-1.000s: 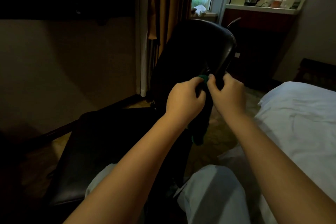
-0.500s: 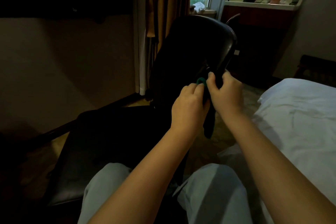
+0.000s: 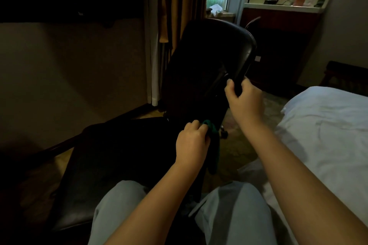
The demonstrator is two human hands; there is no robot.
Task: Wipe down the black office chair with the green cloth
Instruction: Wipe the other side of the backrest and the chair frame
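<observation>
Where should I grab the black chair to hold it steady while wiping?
Hold the black chair by the right edge of its backrest, coming from the right, where the right hand wraps it; that rim is thin enough to close around. The left hand holds the green cloth.

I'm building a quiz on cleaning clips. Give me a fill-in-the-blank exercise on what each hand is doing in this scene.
1. The left hand grips the ____ cloth.
2. The right hand holds the edge of the chair's ____.
3. To the person's right lies a white ____.
4. On the counter by the window stands a metal ____.

Missing words: green; backrest; bed; kettle
</observation>
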